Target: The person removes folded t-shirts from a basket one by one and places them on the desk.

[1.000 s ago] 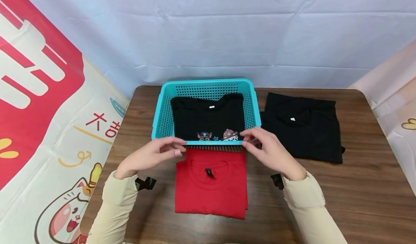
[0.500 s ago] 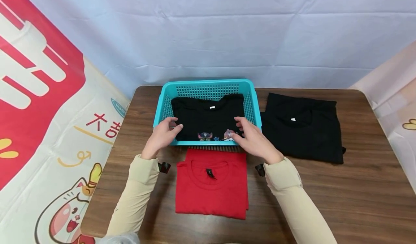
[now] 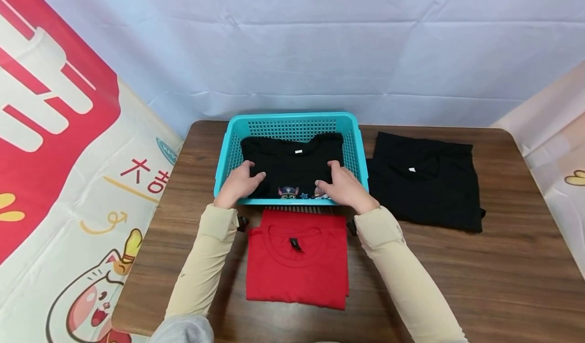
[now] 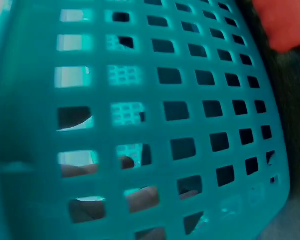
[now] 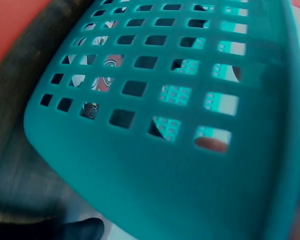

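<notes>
A folded black shirt (image 3: 292,167) with a cartoon print lies inside the turquoise basket (image 3: 292,201). The left hand (image 3: 238,184) reaches over the front left of the rim, its thumb over the shirt's left side. On the opposite side is the right hand (image 3: 346,186), thumb over the shirt near the print. Thumb and fingers stand apart on both hands; the lower fingers are partly hidden. Both wrist views are filled by the basket's perforated wall (image 4: 150,130) (image 5: 155,165), with bits of fingers showing through the holes.
A folded red shirt (image 3: 297,272) lies in front of the basket on the wooden table (image 3: 516,261). Another black shirt (image 3: 425,193) lies to the basket's right. A pale cloth backdrop (image 3: 320,53) hangs behind, and a printed banner (image 3: 41,180) hangs on the left.
Both hands have moved from the basket's front rim into it, over the sides of the black shirt, and closer together. The basket and shirts look unmoved.
</notes>
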Motion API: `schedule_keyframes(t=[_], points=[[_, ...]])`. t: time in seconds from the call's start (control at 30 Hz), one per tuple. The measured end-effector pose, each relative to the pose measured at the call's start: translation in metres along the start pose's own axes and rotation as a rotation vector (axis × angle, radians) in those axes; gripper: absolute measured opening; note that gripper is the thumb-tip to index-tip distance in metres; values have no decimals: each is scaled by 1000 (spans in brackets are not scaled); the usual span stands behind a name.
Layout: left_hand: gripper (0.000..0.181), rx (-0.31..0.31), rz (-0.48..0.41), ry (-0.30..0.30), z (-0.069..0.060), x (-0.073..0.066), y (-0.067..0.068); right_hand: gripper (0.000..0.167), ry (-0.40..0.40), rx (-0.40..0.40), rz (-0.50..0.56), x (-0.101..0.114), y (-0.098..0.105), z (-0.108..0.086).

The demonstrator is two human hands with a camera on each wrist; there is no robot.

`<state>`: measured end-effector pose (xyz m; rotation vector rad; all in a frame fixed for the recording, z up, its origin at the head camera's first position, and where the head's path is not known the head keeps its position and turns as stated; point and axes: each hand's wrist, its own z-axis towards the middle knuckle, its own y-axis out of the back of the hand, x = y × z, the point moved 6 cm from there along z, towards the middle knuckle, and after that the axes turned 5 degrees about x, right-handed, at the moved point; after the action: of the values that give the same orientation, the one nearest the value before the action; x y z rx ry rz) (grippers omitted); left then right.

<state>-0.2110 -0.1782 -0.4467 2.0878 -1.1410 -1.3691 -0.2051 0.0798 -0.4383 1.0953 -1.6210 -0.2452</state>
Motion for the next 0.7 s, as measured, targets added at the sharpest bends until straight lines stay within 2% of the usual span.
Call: schedule_keyframes(t=[0.2,0.37,0.7], points=[[67,74,37,59,7,6,-7,76,-81,23,5,-7,-1,7],[69,94,36,73,10,8,-12,78,-118,46,35,-10,-2,9],[66,93,-117,113,8,13,-10,88,-195,148,122,-15,-6,15]])
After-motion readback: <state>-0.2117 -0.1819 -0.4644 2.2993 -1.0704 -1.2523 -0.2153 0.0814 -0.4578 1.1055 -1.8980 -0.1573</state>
